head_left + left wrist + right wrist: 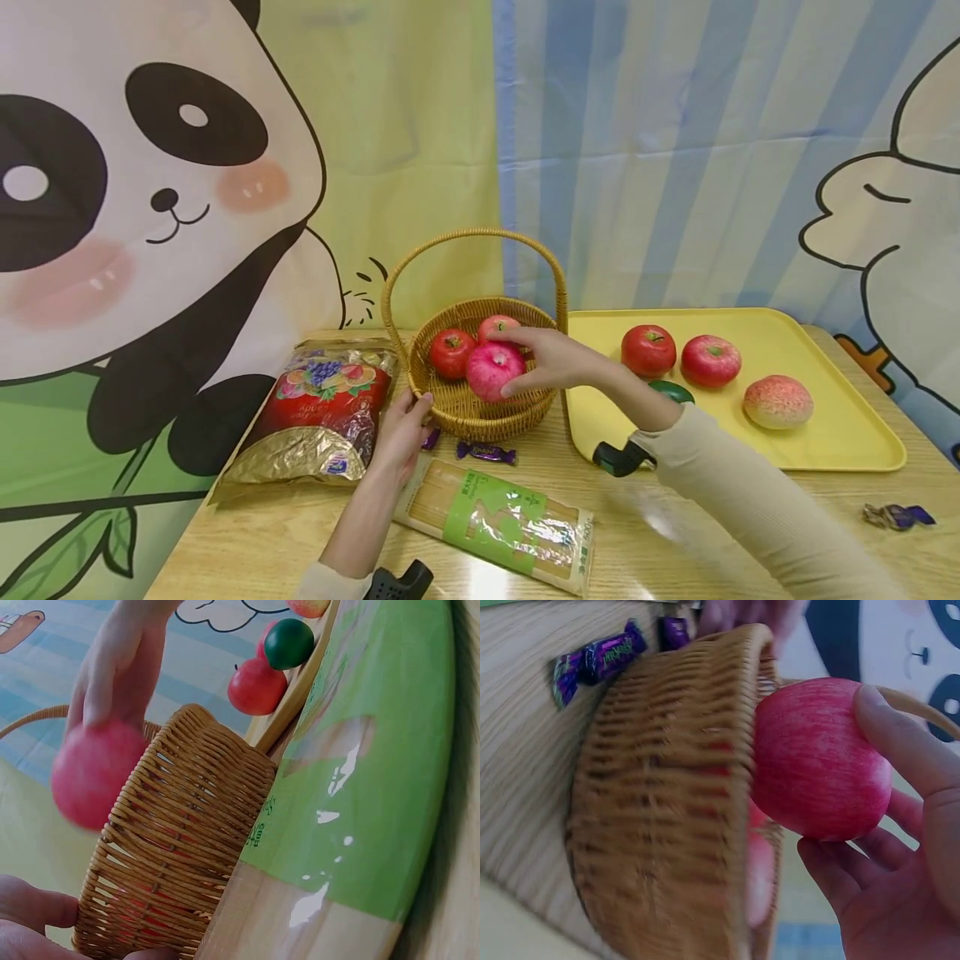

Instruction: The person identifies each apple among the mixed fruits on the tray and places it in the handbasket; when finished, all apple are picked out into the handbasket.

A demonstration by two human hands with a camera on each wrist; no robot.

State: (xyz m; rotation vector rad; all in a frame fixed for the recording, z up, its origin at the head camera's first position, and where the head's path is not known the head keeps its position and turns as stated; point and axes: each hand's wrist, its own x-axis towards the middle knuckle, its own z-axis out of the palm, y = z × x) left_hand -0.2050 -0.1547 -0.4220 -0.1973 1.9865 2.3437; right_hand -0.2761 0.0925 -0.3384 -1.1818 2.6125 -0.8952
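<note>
My right hand holds a pinkish-red apple over the wicker basket, thumb on one side and fingers on the other. In the right wrist view that apple overlaps the basket's rim. Inside the basket lie a red apple and a paler pink one, partly hidden behind the held apple. At the basket's left edge my left hand grips the rim. The left wrist view catches its fingers against the woven side.
Right of the basket, a yellow tray bears two red apples, a peach and a green fruit. A candy bag stands left. Nearer lie a noodle pack and purple-wrapped candies. Another candy is far right.
</note>
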